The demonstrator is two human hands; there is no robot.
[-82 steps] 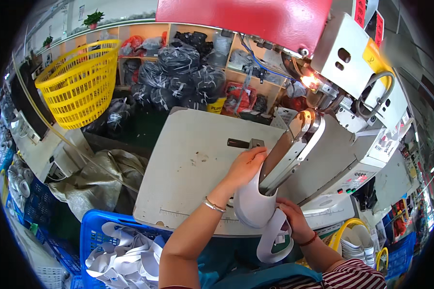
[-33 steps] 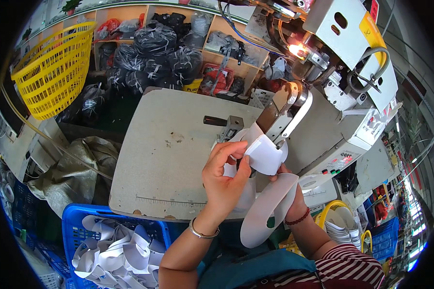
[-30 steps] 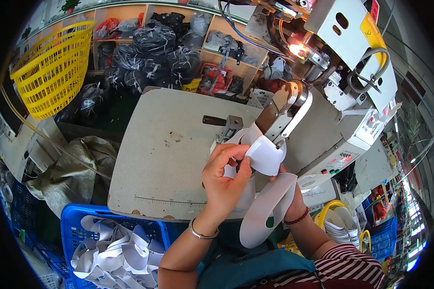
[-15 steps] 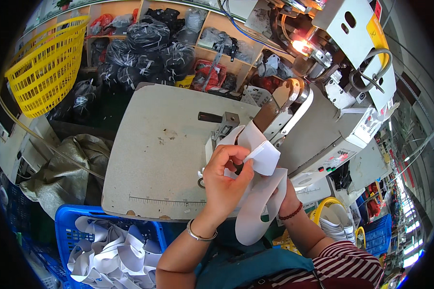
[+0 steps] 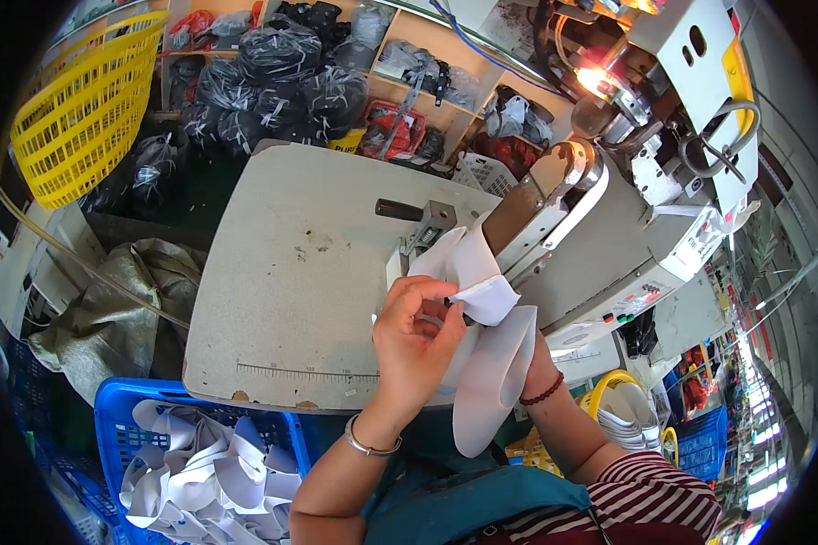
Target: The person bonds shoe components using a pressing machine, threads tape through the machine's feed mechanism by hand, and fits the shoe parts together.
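Near the centre of the frame, the left hand (image 5: 407, 341) has its grip closed on a white piece (image 5: 484, 296), pinching its folded edge between thumb and fingers. The piece is at the lower end of a machine's metal arm (image 5: 534, 202). Just below hangs a white loop (image 5: 493, 391); whether the 2 are joined I cannot tell. The right hand (image 5: 543, 365), right of centre, is mostly hidden behind the loop, so I cannot tell its grip. A pale surface (image 5: 282, 282) spreads left of centre; at lower left, a blue basket (image 5: 191, 397) holds heaped white pieces (image 5: 204, 477).
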